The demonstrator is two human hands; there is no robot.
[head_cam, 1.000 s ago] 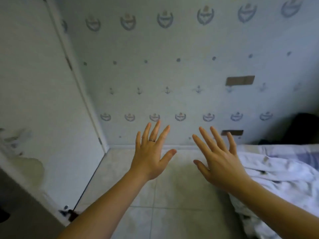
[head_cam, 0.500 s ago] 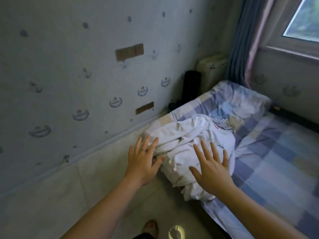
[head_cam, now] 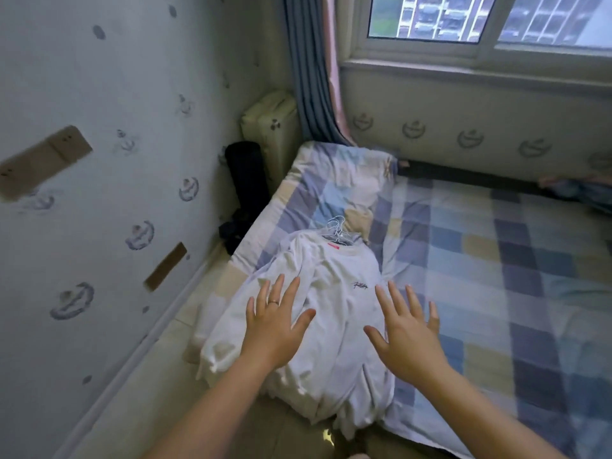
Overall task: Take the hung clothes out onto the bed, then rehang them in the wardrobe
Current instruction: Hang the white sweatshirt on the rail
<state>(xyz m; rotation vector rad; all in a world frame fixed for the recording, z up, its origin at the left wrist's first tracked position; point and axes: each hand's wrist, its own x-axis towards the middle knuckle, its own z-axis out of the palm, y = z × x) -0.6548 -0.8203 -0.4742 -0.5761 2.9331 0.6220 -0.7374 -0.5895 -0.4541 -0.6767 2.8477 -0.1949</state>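
Now my left hand (head_cam: 275,326), right hand (head_cam: 405,336) splayed, empty, over shirts (head_cam: 331,286) on bed (head_cam: 496,260); hangers (head_cam: 337,231) at 12 o'clock, hooks bunched, probably for one grab.

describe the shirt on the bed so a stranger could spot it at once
Find the bed with the checked sheet under the window. At its left edge, beside the tiled floor, lies a white shirt with hangers at its collar. It is the only plain white thing on the checks, with a small dark logo on the chest.
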